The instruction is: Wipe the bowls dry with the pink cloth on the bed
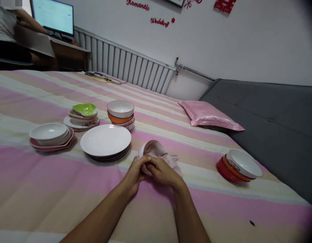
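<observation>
My left hand (135, 173) grips a white bowl (141, 152) with a red rim, which is tilted on its side. A pale pinkish cloth (171, 161) is bunched in the bowl's mouth and hangs out to the right. My right hand (161, 172) is closed on the cloth at the near edge of the bowl, its fingers curled inward. Just left of my hands stands a stack of large white plates (105, 140). Behind that is a stack of bowls (120, 109), white and orange. To the right sits another bowl stack (238, 167), white, orange and red.
Small white dishes (51, 131) sit on pink plates at the left, near a green leaf-shaped dish (85, 108) on stacked plates. A pink pillow (211, 114) rests against the grey headboard (267, 111). Cables (102, 77) lie at the bed's far edge. A person (9, 33) sits by a monitor (53, 17).
</observation>
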Demonstrator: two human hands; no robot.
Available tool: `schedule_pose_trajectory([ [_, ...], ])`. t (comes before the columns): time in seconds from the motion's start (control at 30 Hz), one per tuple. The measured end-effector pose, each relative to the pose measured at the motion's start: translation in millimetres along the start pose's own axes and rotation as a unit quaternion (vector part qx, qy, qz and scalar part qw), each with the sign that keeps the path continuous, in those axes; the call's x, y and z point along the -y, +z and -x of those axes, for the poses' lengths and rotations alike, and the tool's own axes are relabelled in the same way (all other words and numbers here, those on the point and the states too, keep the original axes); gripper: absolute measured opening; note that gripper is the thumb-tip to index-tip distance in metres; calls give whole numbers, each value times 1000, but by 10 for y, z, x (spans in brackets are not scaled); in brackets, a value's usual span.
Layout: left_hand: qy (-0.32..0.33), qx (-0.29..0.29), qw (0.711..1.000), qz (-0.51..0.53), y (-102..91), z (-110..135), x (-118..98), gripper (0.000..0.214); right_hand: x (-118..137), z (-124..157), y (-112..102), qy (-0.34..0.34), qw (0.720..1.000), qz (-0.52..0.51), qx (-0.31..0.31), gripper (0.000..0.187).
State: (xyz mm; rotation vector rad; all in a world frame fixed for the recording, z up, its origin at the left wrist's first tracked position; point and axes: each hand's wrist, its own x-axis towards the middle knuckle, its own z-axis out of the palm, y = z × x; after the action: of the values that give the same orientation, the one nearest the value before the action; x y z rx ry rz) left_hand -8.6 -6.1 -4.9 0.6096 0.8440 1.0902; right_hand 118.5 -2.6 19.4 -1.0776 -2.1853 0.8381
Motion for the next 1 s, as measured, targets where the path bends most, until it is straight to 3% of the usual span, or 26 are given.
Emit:
schedule_pose_trajectory([
  [0.27, 2, 6, 1000, -13, 13, 52, -11, 36, -84, -1, 61, 11, 998, 50, -31, 42],
  [0.47, 6, 14, 999, -29, 22, 60, -23, 36, -187, 11, 125, 68, 992, 100, -44, 54],
  [0.7, 1, 5, 999, -45, 29, 36, 2, 33, -58, 21, 87, 121, 983, 128, -53, 44],
  [0.9, 2, 7, 998, -58, 20, 39, -6, 37, 179, 68, -42, 213, 960, 183, 20, 29],
  [1.0, 0, 10, 998, -61, 25, 49, -3, 39, 187, 96, -92, 218, 956, 184, 66, 29],
])
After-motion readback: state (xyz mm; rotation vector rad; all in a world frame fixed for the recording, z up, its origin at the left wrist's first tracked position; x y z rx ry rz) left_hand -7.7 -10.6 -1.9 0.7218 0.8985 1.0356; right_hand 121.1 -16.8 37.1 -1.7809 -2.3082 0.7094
